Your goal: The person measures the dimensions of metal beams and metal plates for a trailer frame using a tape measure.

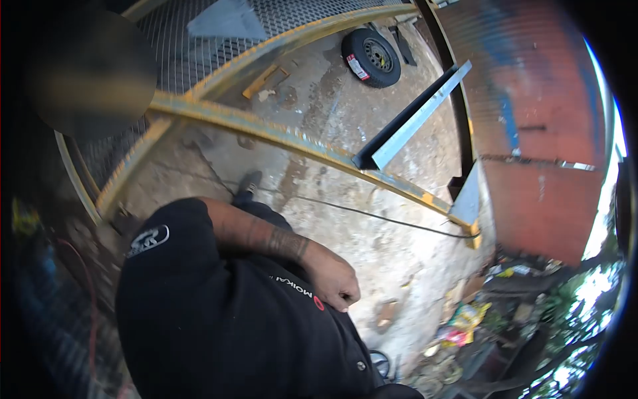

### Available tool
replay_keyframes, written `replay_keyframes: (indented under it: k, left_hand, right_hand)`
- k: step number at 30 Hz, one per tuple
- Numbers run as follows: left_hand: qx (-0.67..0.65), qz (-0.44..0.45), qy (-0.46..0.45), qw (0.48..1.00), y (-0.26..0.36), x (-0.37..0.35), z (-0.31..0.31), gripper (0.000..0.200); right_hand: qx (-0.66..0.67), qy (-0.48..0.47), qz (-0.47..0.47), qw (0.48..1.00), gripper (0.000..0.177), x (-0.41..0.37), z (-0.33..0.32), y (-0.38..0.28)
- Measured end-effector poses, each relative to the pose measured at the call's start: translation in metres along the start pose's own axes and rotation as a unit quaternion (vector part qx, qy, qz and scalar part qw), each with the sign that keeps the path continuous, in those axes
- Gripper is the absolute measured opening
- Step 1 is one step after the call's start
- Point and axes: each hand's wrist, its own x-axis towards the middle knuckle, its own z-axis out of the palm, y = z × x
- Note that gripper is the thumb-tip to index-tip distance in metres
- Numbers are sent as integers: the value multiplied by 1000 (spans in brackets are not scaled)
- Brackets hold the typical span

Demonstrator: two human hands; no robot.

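The left hand [335, 279] is curled shut, knuckles out, resting against the front of the black cotton shirt [219, 319] at the waist. I cannot tell whether anything is inside the fist. The right hand is out of view.

Just beyond the forearm, a dark shoe [249, 181] stands on the stained concrete floor [399, 259], near a thin black cable [372, 216] that runs towards the floor's far side. As I judge it, good footing here means keeping the shoe off that cable and clear of the rusty yellow-painted steel frame [266, 133].

A grey steel angle bar [419, 113] leans on the frame. Wire mesh [179, 46] fills the frame's far half. A black rubber tyre [371, 56] lies on the floor beyond it, a rust-red metal wall [531, 133] stands beside it, and coloured litter [465, 326] is heaped at the floor's edge.
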Motion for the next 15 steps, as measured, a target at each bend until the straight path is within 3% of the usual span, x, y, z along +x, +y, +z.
replay_keyframes:
  k: [8,15]
  left_hand:
    - [34,97,-9,995,-21,93,152,28]
    - [4,114,-18,993,-7,137,248,35]
  right_hand:
    - [-79,24,-30,996,31,-24,-148,-6]
    - [-96,23,-46,994,31,-41,-233,25]
